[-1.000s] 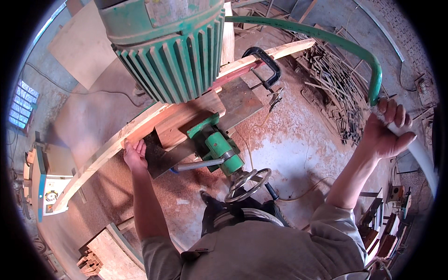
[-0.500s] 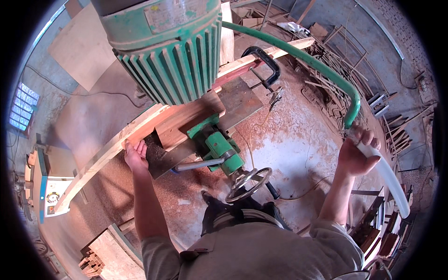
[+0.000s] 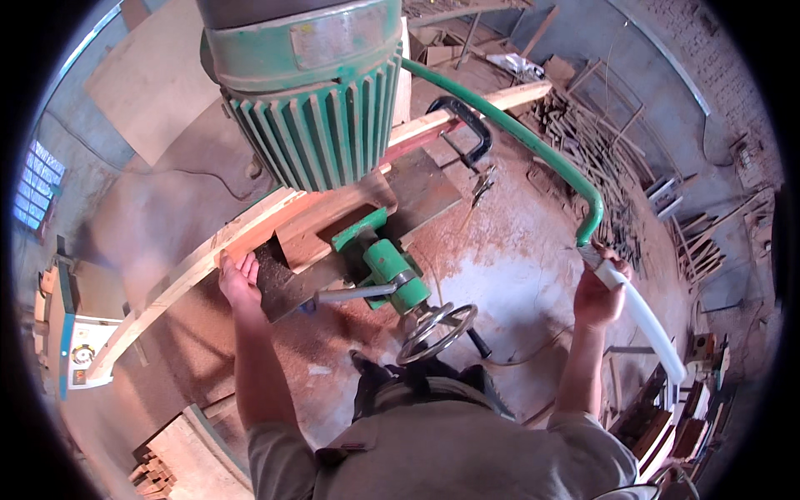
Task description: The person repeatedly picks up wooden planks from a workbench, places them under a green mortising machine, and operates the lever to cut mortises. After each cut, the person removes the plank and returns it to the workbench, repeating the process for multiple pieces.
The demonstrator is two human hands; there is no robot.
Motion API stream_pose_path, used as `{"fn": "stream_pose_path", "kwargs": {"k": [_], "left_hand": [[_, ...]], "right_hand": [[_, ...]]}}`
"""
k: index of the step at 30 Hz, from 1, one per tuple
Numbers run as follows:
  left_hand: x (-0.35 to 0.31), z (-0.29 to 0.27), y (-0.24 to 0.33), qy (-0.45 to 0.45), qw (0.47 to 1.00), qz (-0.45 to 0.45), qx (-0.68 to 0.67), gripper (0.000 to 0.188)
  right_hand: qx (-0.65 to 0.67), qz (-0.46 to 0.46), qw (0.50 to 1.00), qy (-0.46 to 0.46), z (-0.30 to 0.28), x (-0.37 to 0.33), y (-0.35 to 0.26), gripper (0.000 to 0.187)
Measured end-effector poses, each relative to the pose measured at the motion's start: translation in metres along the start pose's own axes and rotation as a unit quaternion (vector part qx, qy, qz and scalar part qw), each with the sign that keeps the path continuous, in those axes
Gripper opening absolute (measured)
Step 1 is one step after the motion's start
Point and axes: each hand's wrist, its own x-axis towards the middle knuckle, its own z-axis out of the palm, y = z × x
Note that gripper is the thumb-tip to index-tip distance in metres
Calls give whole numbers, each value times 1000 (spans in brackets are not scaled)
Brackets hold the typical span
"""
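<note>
My right hand [image 3: 598, 295] is wrapped round the long green lever [image 3: 542, 150] of the machine, where a pale sleeve [image 3: 652, 321] covers its end. My left hand [image 3: 241, 282] has its fingers stretched out, with the thumb against the long pale wooden beam [image 3: 179, 271]. Beside it, a reddish-brown wood block [image 3: 333, 218] lies on the dark metal table [image 3: 429, 196], against the beam. A green screw clamp [image 3: 392, 265] with a steel handwheel [image 3: 437, 332] presses toward the block. The large green ribbed motor [image 3: 321, 125] hides what is under it.
A black C-clamp [image 3: 477, 133] grips the beam beyond the table. Sawdust [image 3: 475, 233] covers the floor. Scrap wood strips [image 3: 592, 150] lie heaped at the far right. A white-and-blue cabinet [image 3: 87, 354] stands at the left, and stacked timber [image 3: 658, 442] at the lower right.
My right hand has swung the lever toward my body and a little to the left. My left hand stays at the beam. The whole view has shifted slightly.
</note>
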Motion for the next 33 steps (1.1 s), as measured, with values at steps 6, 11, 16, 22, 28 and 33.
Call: {"fn": "stream_pose_path", "kwargs": {"k": [6,11,16,22,28,33], "left_hand": [[-1,-2,-2,-9,1000,-10,2,50],[8,-5,-6,-36,999,-8,-8,52],[3,-26,-1,0,1000,0,7,49],[22,-9,-10,-60,998,-3,6,45],[-5,-14,0,-40,999,23,-8,44],[9,-6,7,-9,997,-7,-77,40]], "right_hand": [[185,-48,978,-77,85,156,-68,31],[8,-156,980,-124,170,274,-85,33],[-169,-94,963,-190,226,207,14,33],[-245,165,756,-584,269,-26,126,51],[84,537,817,-191,159,20,168,32],[-297,433,847,-80,41,8,210,32]]}}
